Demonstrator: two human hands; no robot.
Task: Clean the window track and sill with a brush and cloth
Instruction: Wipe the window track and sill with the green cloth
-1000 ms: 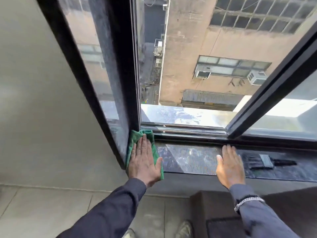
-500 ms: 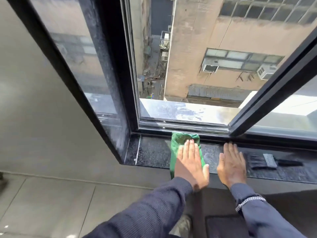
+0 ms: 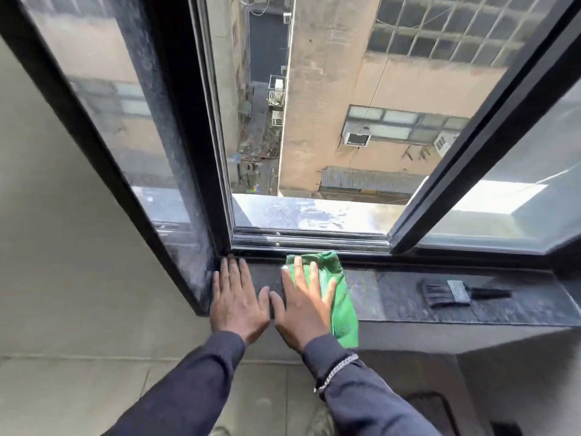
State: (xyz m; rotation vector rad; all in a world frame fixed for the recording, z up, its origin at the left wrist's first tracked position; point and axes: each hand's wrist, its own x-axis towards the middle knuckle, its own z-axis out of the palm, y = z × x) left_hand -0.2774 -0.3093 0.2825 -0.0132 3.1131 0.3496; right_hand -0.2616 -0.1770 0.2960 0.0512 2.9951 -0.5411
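Since half a second ago, we are seeing the cloth (image 3: 341,289) change hands; it was under our left hand (image 3: 236,297) mid-sill, and now our right hand (image 3: 303,302) is pressing it down while the left is lying bare at the left end of the sill (image 3: 393,297), fingertips nearly in the corner by the dark frame (image 3: 176,171); both hands are spread flat, palms down, gripping nothing, the right simply pinning the cloth against the stone; the thumbs are sitting just beside each other. We are judging this to be the wiping step on the sill, with the track (image 3: 311,239) just beyond the cloth's far edge; to do it well we are wanting even palm pressure, long strokes along the sill rather than across it, and the cloth's far edge pushed right up against the track lip so grit is not being left in that seam; the hanging tail should be gathered so it is not dragging dirt back. The cloth is lying with its long axis running from the track toward us, leaning slightly right, its near end drooping over the sill's front edge; the brush (image 3: 456,292) is resting well apart to the right, lengthwise along the sill, bristles pointing left toward our hands, handle pointing right.
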